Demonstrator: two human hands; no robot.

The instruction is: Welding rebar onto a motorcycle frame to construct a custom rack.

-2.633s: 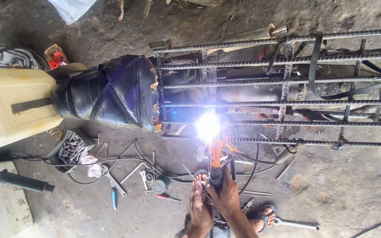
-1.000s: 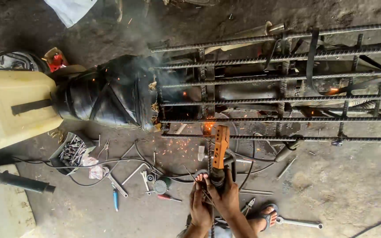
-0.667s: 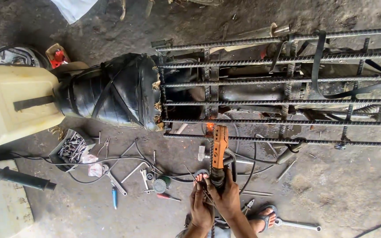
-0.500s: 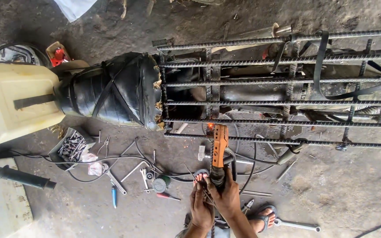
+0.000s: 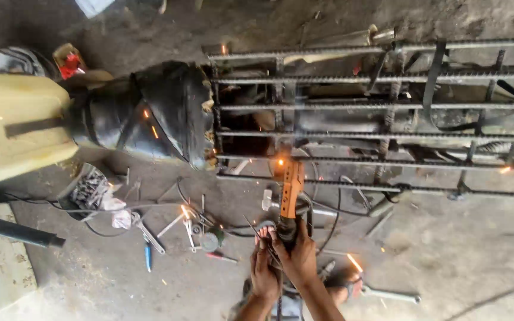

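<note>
Both hands close around the dark handle of the orange welding holder (image 5: 291, 189): left hand (image 5: 265, 272) on the left side, fingers curled, right hand (image 5: 300, 260) wrapped over the grip just beside it. Holder points up and away from the person, its tip touching the rebar cage (image 5: 388, 107) at a lower bar, small orange glow there. Sparks scatter over the concrete floor (image 5: 459, 249). A black cable loops just right of the holder. Left of the hands: loose hand tools (image 5: 150, 238) and wire, then a black wrapped bundle (image 5: 150, 113) against the cage end, and a yellow plastic container (image 5: 13, 128) further left. A sandalled foot (image 5: 346, 285) sits near the right hand. Risk, as I judge it: bare hands and foot close to flying sparks, so burns; the cable could snag.
</note>
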